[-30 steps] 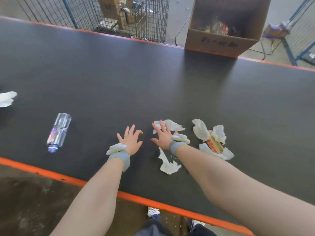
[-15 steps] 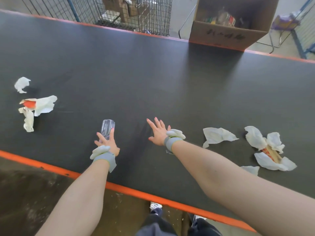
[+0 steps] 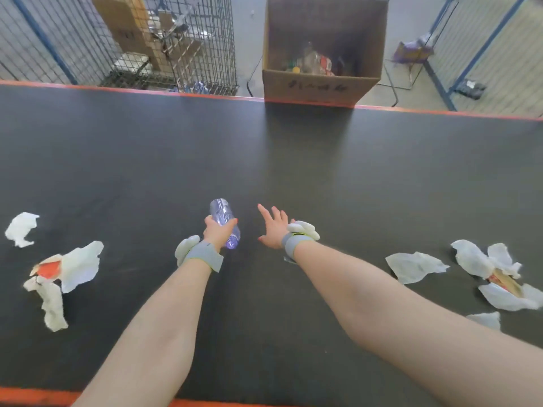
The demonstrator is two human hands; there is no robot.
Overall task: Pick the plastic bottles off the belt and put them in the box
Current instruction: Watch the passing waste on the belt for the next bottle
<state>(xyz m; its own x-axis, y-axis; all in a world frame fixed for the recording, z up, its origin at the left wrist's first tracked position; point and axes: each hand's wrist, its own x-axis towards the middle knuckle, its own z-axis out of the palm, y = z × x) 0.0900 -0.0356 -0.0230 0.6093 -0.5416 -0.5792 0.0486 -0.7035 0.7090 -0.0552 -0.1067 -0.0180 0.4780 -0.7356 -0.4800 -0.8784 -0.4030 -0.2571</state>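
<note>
Fingers [image 3: 233, 221] of the left hand [image 3: 219, 235] are curled round a clear plastic bottle [image 3: 224, 221], thumb on one side, red-nailed tips on the other, the bottle's base pointing toward the belt's far edge and its cap end down by the wrist. The right hand [image 3: 274, 227] is spread wide, holding nothing, just beside the bottle to its right. Both hover over the middle of the black belt [image 3: 293, 160], nearer its near edge than its far one.

Scraps all around: on the left side a small white paper scrap [image 3: 21, 229] and a crumpled white wrapper with an orange-red piece in it [image 3: 63, 273]; on the right a flat white sheet [image 3: 414, 265], a crumpled wrapper cluster [image 3: 496, 274], and one small scrap [image 3: 486, 320] by the right forearm. Five bits of paper, one bottle on this side.

Beyond the far edge stands the open cardboard box [image 3: 320, 86], several bottles inside, too jumbled to count. Bare belt lies between bottle and box. A wire cage [image 3: 164, 39] stands left of the box.
</note>
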